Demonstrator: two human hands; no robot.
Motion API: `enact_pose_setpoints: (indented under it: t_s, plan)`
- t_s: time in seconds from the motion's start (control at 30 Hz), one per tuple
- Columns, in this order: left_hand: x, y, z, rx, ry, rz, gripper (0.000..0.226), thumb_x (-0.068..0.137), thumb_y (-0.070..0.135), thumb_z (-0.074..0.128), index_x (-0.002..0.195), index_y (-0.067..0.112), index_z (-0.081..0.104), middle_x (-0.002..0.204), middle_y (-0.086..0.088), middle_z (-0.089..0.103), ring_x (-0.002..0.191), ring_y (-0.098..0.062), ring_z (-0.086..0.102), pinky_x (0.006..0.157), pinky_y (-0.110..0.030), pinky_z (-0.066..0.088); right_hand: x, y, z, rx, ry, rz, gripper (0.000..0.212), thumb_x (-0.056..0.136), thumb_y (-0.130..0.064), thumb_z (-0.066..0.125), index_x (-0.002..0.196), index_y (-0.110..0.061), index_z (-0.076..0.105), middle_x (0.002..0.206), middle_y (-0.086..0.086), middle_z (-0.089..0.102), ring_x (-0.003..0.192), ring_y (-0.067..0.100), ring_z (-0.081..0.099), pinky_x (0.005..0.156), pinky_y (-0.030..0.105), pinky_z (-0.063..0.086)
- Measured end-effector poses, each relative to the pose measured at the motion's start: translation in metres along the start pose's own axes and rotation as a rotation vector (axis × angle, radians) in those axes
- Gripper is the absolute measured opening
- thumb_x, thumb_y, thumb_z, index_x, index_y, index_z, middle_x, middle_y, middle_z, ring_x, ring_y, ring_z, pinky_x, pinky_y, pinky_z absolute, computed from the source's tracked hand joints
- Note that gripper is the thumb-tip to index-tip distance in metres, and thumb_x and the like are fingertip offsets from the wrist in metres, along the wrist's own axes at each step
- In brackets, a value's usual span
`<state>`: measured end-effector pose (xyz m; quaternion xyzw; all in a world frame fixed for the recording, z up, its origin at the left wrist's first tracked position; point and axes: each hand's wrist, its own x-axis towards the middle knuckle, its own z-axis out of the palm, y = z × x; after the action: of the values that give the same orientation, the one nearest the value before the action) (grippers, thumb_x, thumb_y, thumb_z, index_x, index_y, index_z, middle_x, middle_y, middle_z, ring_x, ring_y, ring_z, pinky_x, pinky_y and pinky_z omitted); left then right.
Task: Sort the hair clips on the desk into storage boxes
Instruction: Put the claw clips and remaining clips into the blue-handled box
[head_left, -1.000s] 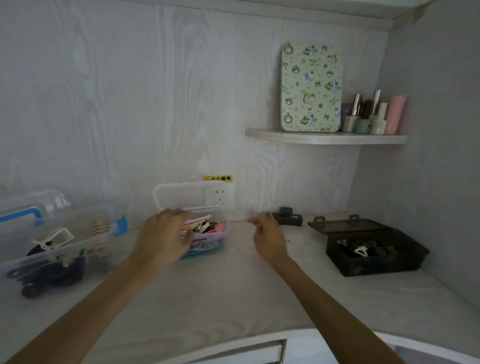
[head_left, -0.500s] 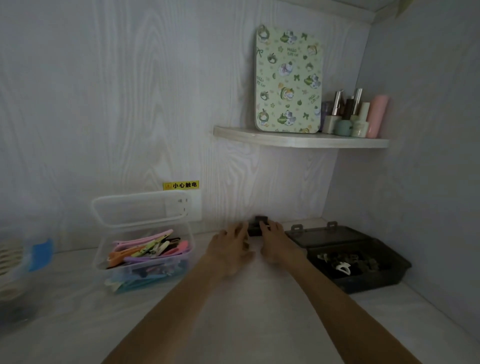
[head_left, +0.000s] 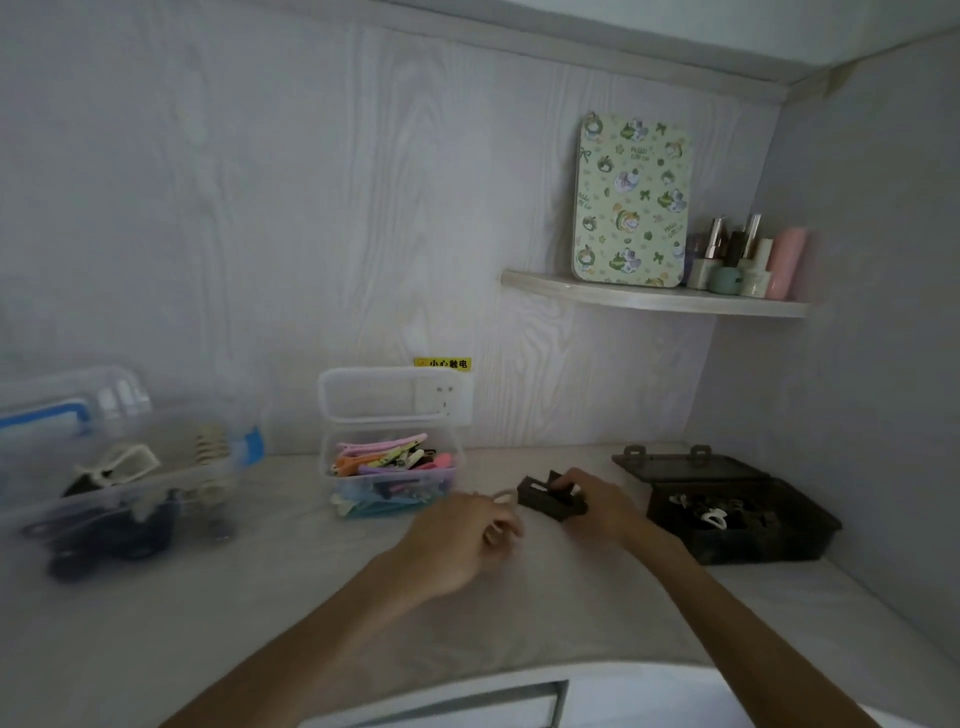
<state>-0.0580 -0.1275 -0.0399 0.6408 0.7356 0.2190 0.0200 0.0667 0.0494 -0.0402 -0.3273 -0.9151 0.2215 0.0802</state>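
My right hand (head_left: 597, 506) grips a dark claw clip (head_left: 543, 500) on the desk, just left of the dark storage box (head_left: 779, 540), which holds several small clips and has its lid open behind it. My left hand (head_left: 460, 540) rests beside the clip with its fingers curled in; nothing shows inside them. A small clear box (head_left: 332, 470) of colourful flat clips stands at the back centre, lid up. A large clear box (head_left: 47, 512) with blue latches holds big claw clips at the far left.
A corner shelf (head_left: 649, 301) above the right side carries a patterned tin (head_left: 631, 200) and several bottles. A wall socket (head_left: 447, 400) with a yellow label sits behind the small clear box. The desk's curved front edge (head_left: 519, 675) runs below my arms.
Both hands left the small clear box and reached the dark clip by the back wall. My right hand took hold of it and drew it forward. The view swung right, then back left.
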Motion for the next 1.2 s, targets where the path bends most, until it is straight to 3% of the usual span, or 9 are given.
enact_pose_setpoints:
  t_s: [0.23,0.33,0.47,0.67,0.8,0.9,0.97,1.07,1.2]
  plan:
    - [-0.097,-0.025,-0.108,-0.033,0.359,-0.099,0.025,0.088,0.034,0.06,0.112,0.032,0.064,0.095,0.02,0.063,0.078,0.011,0.055,0.066,0.003,0.034,-0.023,-0.093,-0.03,0.21,0.16,-0.191,0.021,0.082,-0.005,0.063,0.091,-0.023,0.068,0.096,0.005,0.068,0.081,0.014,0.061,0.069,0.019,0.044]
    - [-0.135,-0.057,-0.148,0.029,0.492,-0.255,0.039,0.089,0.037,0.056,0.127,0.03,0.052,0.111,0.011,0.065,0.098,-0.003,0.06,0.079,-0.01,0.042,-0.023,-0.159,-0.023,0.354,0.181,-0.348,0.024,0.082,-0.005,0.064,0.082,-0.028,0.066,0.09,0.001,0.068,0.074,0.009,0.062,0.064,0.012,0.046]
    - [-0.173,-0.101,-0.177,0.142,0.624,-0.51,0.049,0.09,0.038,0.053,0.136,0.025,0.042,0.127,0.006,0.057,0.112,-0.015,0.057,0.088,-0.028,0.044,-0.011,-0.249,0.019,0.402,0.283,-0.51,0.017,0.083,-0.012,0.065,0.098,-0.019,0.07,0.093,0.0,0.069,0.082,0.015,0.065,0.07,0.014,0.049]
    - [-0.2,-0.171,-0.181,0.56,0.364,-0.759,0.04,0.094,0.048,0.038,0.107,0.023,0.067,0.124,0.008,0.058,0.098,-0.016,0.063,0.082,-0.029,0.047,0.007,-0.341,0.09,0.232,0.454,-0.603,0.024,0.086,-0.008,0.057,0.106,-0.016,0.069,0.112,0.004,0.063,0.103,0.02,0.054,0.087,0.028,0.046]
    - [-0.204,-0.173,-0.177,0.367,0.175,-0.594,0.07,0.093,0.057,0.006,0.131,0.019,0.051,0.144,0.002,0.042,0.127,-0.017,0.045,0.104,-0.03,0.037,0.017,-0.353,0.119,0.116,0.317,-0.61,0.023,0.089,-0.019,0.053,0.104,-0.017,0.07,0.107,0.005,0.069,0.096,0.021,0.061,0.083,0.031,0.049]
    - [-0.203,-0.169,-0.174,0.285,0.28,-0.525,0.044,0.1,0.034,0.028,0.144,0.03,0.027,0.156,0.005,0.021,0.104,-0.013,0.058,0.086,-0.028,0.049,0.015,-0.348,0.134,-0.088,0.201,-0.657,0.04,0.097,-0.033,0.028,0.104,-0.015,0.063,0.095,0.007,0.07,0.081,0.025,0.06,0.083,0.035,0.041]
    - [-0.203,-0.169,-0.172,0.273,0.348,-0.557,0.048,0.1,0.03,0.035,0.145,0.024,0.023,0.148,-0.002,0.035,0.072,-0.008,0.055,0.067,-0.022,0.047,0.013,-0.343,0.136,-0.18,0.22,-0.692,0.061,0.091,-0.039,0.005,0.098,-0.012,0.059,0.09,0.007,0.067,0.073,0.024,0.051,0.077,0.033,0.034]
    - [-0.202,-0.171,-0.175,0.36,0.335,-0.606,0.043,0.1,0.034,0.031,0.141,0.023,0.028,0.116,-0.002,0.063,0.081,-0.016,0.062,0.074,-0.028,0.051,0.018,-0.337,0.136,-0.217,0.209,-0.679,0.077,0.085,-0.047,-0.003,0.099,-0.009,0.062,0.099,0.008,0.061,0.089,0.025,0.048,0.083,0.037,0.035]
    - [-0.211,-0.18,-0.189,0.088,0.405,-0.576,0.04,0.099,0.025,0.036,0.139,0.032,0.034,0.131,0.009,0.057,0.109,-0.012,0.06,0.09,-0.026,0.045,0.025,-0.336,0.136,-0.145,0.193,-0.654,0.051,0.099,-0.037,0.025,0.09,-0.007,0.065,0.094,0.008,0.061,0.089,0.023,0.051,0.092,0.04,0.04]
